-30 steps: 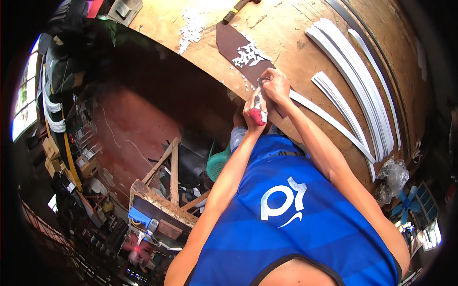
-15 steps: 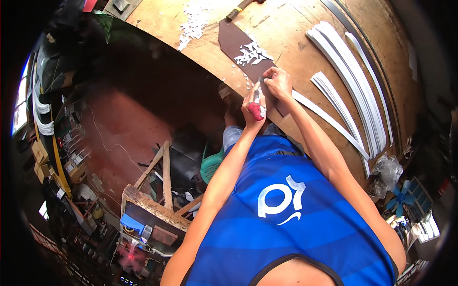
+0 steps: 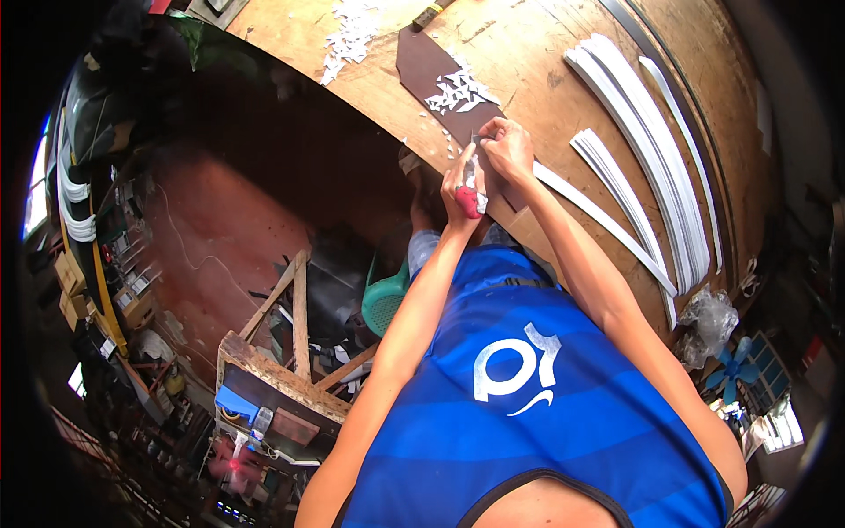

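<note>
Over the dark brown board, my two hands meet near its lower end. My left hand is closed around a narrow red-and-white object, its exact kind unclear. A thin grey tip shows near my left fingertips. Beside it, my right hand is pinched, thumb against fingers; what it holds is too small to make out. Small white cut pieces lie heaped on the board just beyond my hands. A long white strip runs from beside my right wrist toward the lower right.
More white scraps lie on the wooden table. Bundled white strips and a shorter bundle rest at the right. A hammer handle touches the board's far end. A green chair stands left of my lap.
The view has shifted slightly, so the table sits a little higher. My hands stay close together above the board, fingers slightly moved; the right remains pinched.
</note>
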Demonstrator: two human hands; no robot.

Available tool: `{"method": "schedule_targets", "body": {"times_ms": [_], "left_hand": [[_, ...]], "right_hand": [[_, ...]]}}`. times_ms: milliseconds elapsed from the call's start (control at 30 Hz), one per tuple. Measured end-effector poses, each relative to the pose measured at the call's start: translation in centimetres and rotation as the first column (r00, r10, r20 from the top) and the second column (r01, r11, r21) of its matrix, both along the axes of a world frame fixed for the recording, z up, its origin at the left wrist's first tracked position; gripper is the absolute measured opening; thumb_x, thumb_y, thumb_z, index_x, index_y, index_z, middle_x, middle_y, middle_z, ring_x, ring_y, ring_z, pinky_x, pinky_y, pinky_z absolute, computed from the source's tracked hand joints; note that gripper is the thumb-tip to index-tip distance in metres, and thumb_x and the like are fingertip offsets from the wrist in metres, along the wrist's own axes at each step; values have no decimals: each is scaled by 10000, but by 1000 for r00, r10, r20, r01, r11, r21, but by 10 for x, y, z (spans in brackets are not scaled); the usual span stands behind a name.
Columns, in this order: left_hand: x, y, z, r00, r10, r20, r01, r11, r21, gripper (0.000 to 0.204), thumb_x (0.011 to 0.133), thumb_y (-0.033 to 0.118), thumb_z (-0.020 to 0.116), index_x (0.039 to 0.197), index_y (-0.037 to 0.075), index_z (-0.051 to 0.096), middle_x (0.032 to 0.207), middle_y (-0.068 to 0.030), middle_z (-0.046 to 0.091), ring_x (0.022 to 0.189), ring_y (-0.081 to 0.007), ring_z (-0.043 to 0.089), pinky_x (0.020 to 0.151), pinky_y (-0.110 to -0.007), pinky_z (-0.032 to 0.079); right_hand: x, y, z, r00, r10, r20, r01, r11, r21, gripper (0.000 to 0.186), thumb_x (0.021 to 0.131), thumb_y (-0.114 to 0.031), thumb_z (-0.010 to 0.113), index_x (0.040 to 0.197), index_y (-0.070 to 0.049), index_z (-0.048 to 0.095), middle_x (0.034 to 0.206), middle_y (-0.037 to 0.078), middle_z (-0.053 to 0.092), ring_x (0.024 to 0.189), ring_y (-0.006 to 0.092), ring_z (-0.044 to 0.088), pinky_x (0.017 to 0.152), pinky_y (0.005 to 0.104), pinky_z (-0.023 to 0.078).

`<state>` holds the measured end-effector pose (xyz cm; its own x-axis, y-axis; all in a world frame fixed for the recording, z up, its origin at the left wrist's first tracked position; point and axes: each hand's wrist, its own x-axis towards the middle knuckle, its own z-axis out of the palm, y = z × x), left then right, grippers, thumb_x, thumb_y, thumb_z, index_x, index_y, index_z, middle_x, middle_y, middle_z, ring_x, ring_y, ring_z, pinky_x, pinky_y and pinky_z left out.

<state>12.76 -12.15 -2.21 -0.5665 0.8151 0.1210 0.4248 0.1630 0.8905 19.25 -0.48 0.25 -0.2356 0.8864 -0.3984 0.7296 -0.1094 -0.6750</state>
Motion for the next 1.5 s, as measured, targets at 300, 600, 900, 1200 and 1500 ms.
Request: {"method": "schedule_targets", "body": {"times_ms": [300,600,900,1200,1500], "left_hand": [[1,0,-7,1000,-23,12,24,1000,-5,439,889,55,610,1321,-5,561,1034,-221,685,844,-405,652,800,-457,502],[1,-16,0,998,-37,50,36,999,33,371,905,85,604,1269,20,608,1015,-191,702,889,-347,674,774,-400,495],[-81,-35,-60,970,-228,81,233,972,-46,180,949,60,586,1109,7,649,823,-38,654,712,-152,633,676,-258,474],[-134,56,79,883,-438,-170,468,853,231,356,802,-34,630,1158,-19,639,1006,-156,692,1031,-358,624,913,-419,494],[-96,104,23,362,-881,-306,883,429,-191,390,740,-35,635,1104,103,618,960,-176,543,855,-373,602,734,-462,492]], "right_hand": [[2,3,-8,1000,18,-22,-18,1000,-23,189,681,-139,702,863,-110,743,670,63,589,658,191,590,634,354,484],[5,1,-3,1000,-8,-28,6,999,-46,197,672,-112,668,855,-83,734,651,81,630,643,204,624,617,348,490],[-4,-9,7,989,138,45,-142,985,94,231,714,-122,723,941,-83,710,741,86,577,741,233,621,692,375,506],[16,-28,35,996,51,66,-78,863,500,223,763,-131,737,971,-100,663,974,111,587,863,307,641,754,405,538],[116,-90,-5,276,-825,-493,641,540,-545,240,977,-131,466,1175,-11,530,917,102,623,751,180,640,689,346,584]]}}
